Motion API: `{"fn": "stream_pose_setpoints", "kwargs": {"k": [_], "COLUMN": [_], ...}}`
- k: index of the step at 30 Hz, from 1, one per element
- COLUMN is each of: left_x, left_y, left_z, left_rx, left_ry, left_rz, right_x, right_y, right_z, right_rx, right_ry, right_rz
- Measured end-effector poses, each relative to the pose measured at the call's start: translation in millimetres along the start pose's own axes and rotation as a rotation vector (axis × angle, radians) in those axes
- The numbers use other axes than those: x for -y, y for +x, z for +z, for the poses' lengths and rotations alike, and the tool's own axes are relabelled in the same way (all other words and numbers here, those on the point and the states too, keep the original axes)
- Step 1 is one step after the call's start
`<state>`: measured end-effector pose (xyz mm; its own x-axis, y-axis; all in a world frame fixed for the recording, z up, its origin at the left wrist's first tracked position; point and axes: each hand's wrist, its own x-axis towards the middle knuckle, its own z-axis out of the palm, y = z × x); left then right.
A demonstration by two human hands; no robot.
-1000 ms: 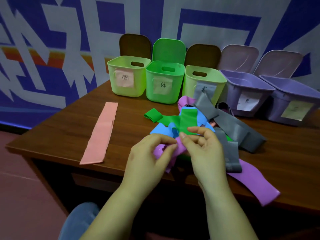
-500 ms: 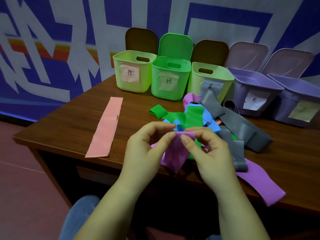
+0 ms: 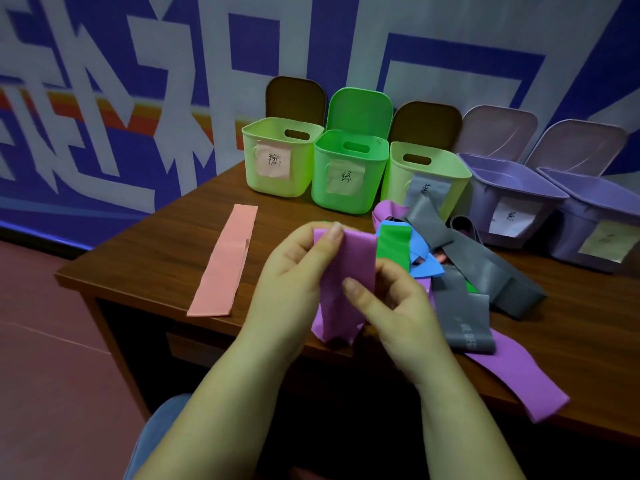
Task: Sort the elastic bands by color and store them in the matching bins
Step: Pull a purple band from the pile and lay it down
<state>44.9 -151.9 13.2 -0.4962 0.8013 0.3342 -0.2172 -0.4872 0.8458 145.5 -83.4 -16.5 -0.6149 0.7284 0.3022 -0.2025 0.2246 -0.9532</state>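
Table carries five open bins along the wall. Over its near edge I see the purple band held upright, long axis vertical: left hand pinches its top, right hand its middle.

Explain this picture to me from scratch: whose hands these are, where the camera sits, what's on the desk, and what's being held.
There is no machine here: a person wears a camera on the head, looking down at their own hands. The left hand and right hand both pinch one purple band, lifted above the wooden desk. A pink band lies flat, apart on the left. A tangled pile of grey, blue, green and purple bands lies to the right. Behind stand five open, labelled bins: three green, two purple.
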Motion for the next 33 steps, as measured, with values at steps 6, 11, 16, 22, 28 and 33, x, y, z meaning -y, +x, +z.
{"fn": "stream_pose_setpoints", "kwargs": {"k": [6,11,16,22,28,33], "left_x": [-33,-41,-27,-24,-48,-31], "left_y": [21,66,101,126,145,154], "left_z": [11,7,8,34,77,110], "left_rx": [-0.033,-0.11,-0.18,-0.126,-0.028,0.027], "left_ry": [-0.19,-0.06,-0.01,0.026,0.081,0.07], "left_rz": [-0.025,-0.017,-0.157,-0.319,-0.258,-0.291], "right_x": [13,21,35,50,54,61], "right_y": [7,7,6,6,-1,-16], "right_z": [6,7,-2,-22,-51,-82], "right_rx": [0.202,0.233,0.17,0.202,0.169,0.012], "right_ry": [-0.133,-0.005,0.071,0.121,0.073,0.116], "right_rz": [0.134,0.201,0.253,0.279,0.268,0.276]}}
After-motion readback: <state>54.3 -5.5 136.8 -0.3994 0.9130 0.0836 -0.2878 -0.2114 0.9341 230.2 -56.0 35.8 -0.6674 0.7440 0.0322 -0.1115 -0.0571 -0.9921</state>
